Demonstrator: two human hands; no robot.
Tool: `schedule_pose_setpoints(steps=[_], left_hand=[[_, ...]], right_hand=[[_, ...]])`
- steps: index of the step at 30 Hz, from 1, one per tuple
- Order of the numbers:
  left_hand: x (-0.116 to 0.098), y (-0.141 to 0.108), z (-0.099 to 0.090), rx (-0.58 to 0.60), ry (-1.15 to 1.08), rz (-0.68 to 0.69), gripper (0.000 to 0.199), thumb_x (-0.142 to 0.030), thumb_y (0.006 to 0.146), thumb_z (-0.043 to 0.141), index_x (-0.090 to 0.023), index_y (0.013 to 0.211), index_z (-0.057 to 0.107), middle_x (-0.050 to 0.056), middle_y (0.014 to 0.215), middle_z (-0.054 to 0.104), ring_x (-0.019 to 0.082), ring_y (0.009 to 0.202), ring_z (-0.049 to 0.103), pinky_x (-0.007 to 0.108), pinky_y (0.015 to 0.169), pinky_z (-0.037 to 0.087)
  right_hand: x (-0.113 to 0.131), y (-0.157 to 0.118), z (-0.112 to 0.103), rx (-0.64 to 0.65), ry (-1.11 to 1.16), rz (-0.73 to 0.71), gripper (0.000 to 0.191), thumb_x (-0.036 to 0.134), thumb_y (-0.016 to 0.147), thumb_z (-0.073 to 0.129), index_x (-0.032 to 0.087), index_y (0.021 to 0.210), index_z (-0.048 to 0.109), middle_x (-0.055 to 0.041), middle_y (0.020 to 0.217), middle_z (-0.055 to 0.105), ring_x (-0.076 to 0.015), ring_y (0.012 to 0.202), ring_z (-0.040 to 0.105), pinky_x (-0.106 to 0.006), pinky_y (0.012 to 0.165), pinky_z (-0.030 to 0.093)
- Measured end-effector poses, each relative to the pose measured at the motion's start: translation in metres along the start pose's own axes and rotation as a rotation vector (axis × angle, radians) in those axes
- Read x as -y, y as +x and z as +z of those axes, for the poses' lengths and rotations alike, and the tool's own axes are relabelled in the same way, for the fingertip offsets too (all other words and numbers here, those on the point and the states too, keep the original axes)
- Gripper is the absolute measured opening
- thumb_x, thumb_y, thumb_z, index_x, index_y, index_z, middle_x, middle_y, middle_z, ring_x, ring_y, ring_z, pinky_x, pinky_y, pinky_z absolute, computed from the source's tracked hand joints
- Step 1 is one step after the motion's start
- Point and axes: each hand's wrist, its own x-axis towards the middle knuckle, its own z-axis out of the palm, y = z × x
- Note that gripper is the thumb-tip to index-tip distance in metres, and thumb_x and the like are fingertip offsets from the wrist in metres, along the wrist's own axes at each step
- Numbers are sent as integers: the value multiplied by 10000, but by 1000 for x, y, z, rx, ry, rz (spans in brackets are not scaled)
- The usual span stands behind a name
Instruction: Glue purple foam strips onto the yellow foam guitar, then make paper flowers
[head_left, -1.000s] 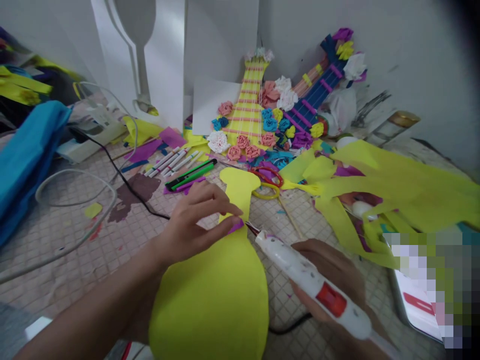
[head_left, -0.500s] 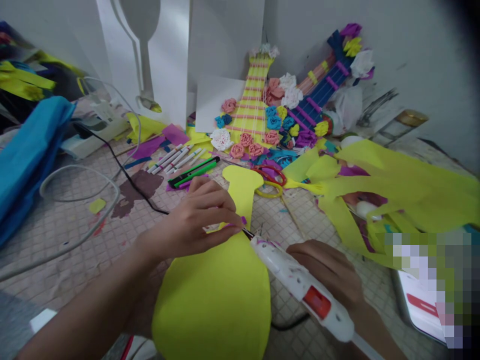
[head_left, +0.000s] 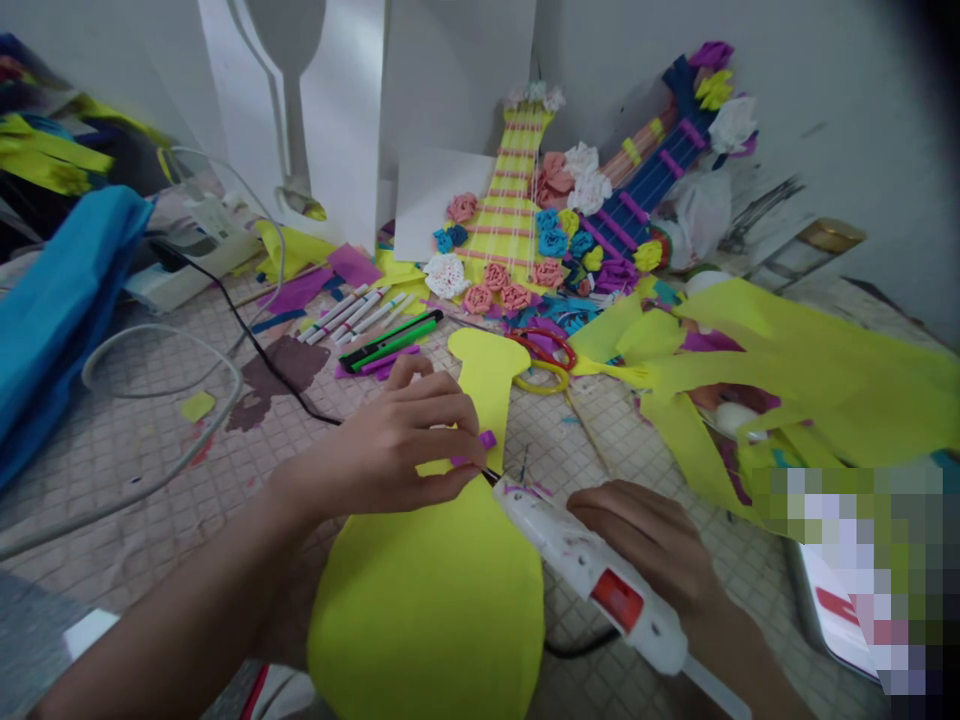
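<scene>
Yellow cutout (head_left: pixel 427 600) underlies left hand (head_left: pixel 401 445), pinching purple strip (head_left: pixel 487 440) apparently to steady it; right hand (head_left: pixel 652 545) grips glue gun (head_left: pixel 559 532).

The head camera looks forward and down at the nearby hands (head_left: pixel 412 435).

you are using two hands, one left hand (head_left: pixel 409 440) and one right hand (head_left: pixel 652 545), and handling one glue gun (head_left: pixel 577 555), one purple strip (head_left: pixel 487 440) and one yellow cutout (head_left: pixel 431 600). you are facing one pair of scissors (head_left: pixel 561 367), one green cutter (head_left: pixel 394 342) and three decorated necks: yellow neck (head_left: pixel 514 165), blue neck (head_left: pixel 679 160), salmon neck (head_left: pixel 619 165).
</scene>
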Motion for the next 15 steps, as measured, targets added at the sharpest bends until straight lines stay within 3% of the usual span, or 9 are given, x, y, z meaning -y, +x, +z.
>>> schedule_pose_setpoints(steps=[9, 15], left_hand=[[-1, 0, 1, 57, 25, 26, 91, -178, 804, 515, -210, 798, 600, 13, 775, 621, 152, 788, 518, 357, 808, 282], [-5, 1, 0, 77, 13, 21, 97, -168, 821, 499, -196, 775, 579, 5, 768, 620, 142, 795, 510, 360, 803, 292]], right_hand=[[0, 2, 0, 50, -6, -27, 255, 291, 889, 333, 157, 820, 538, -99, 745, 621, -176, 619, 556, -315, 532, 404], [3, 5, 1, 14, 22, -29, 289, 290, 898, 330, 137, 794, 552, -88, 718, 613, -166, 609, 547, -303, 540, 410]])
